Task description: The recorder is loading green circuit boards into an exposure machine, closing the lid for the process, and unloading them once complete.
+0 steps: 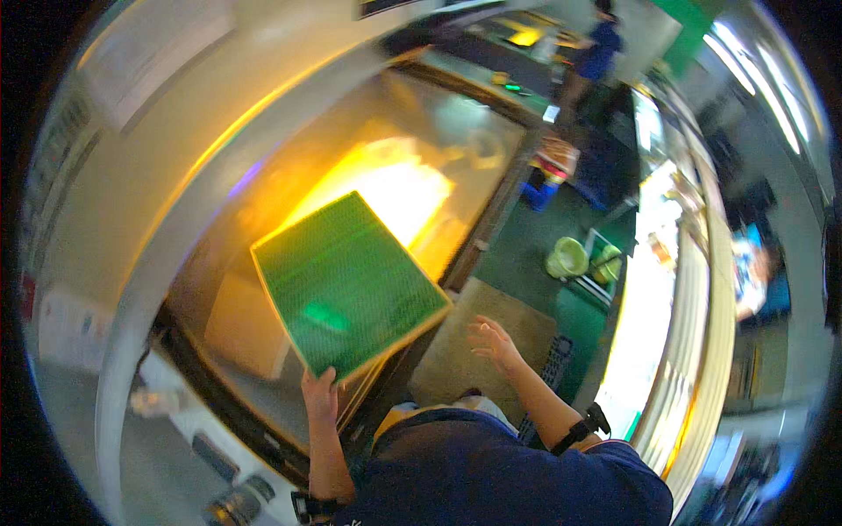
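Note:
A flat green mesh screen (338,272) with a thin pale frame is tilted over a wide, dark-edged table (500,206). My left hand (322,394) grips its near corner, thumb on top and the other fingers mostly hidden. Away from the frame, to the right of its near edge, my right hand (495,344) is held in the air with fingers apart and nothing in it. Bright yellow light (399,180) glows on the table beyond the screen and is partly covered by it. A pale flat panel (246,324) lies on the table left of the screen.
Green buckets (567,258) stand on the floor to the right, near a brightly lit bench (653,272). A brown mat (491,351) lies before my feet. One person (601,48) stands at the far end; another (752,272) is beyond the bench. A curved pale bar (153,254) runs along the left.

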Tool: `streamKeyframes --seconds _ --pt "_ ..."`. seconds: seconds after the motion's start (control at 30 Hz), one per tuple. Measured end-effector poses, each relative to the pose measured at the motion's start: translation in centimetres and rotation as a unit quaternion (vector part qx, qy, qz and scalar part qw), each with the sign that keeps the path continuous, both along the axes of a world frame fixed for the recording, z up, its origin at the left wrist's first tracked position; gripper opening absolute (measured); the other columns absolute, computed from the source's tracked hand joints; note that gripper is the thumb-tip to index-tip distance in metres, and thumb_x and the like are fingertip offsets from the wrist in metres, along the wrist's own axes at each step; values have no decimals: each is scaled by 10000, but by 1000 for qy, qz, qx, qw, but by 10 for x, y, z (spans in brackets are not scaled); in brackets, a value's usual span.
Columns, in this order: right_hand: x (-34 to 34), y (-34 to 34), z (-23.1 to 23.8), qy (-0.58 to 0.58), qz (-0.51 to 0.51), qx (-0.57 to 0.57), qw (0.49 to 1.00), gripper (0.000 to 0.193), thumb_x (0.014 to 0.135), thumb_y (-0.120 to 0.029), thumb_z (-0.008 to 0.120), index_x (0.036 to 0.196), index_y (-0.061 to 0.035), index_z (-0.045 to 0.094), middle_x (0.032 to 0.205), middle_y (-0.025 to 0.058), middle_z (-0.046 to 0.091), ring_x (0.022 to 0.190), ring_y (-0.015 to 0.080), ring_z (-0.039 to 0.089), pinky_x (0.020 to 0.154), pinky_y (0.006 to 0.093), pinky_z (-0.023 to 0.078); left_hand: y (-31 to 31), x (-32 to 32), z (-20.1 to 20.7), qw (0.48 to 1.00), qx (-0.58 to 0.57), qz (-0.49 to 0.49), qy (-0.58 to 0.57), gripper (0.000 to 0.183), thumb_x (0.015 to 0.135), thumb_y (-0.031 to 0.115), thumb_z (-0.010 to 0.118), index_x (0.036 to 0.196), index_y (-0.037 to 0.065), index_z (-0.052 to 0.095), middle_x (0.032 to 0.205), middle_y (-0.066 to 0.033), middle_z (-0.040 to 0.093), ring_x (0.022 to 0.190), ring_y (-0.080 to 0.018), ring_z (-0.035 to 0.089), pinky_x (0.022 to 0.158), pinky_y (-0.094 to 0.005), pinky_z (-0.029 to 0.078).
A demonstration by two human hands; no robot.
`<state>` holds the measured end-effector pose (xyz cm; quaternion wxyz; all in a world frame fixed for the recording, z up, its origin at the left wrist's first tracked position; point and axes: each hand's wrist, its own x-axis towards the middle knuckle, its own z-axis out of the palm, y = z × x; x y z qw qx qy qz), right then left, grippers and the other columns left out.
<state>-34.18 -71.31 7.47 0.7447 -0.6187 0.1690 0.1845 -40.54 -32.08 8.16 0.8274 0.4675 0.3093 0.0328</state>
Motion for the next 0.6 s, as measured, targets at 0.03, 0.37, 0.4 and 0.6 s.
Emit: streamKeyframes --seconds 0.03,0.37,0.4,0.6 --pt "-17 -13 12 78 -63 175 979 533 944 -285 614 1375 -11 459 1286 115 567 1114 188 573 872 314 480 -11 -5 8 997 -6 -72 0 514 824 -31 642 1309 -16 472 1189 -124 558 1001 -259 594 775 -380 529" --pt "-249 -148 26 54 -275 29 960 255 970 -206 590 1072 25 630 1008 86 671 925 165 629 845 335 506 -186 5 -43 858 55 -500 -105 451 915 143 636 1310 -22 492 1134 -65 619 931 -148 610 811 -312 493" --pt "-284 -156 14 9 -341 44 939 272 972 -217 587 1089 26 621 1021 88 666 918 162 626 839 334 505 -209 1 -44 874 31 -473 -105 455 938 197 623 1318 -12 484 1100 -67 633 901 -146 615 773 -306 497" --pt "-440 -177 -85 86 -563 11 822 306 989 -283 558 1176 -41 575 1071 67 653 900 161 625 762 375 514 -335 -47 -45 839 46 -540 41 461 983 282 547 1343 11 451 1074 -90 655 838 -161 632 697 -271 499"
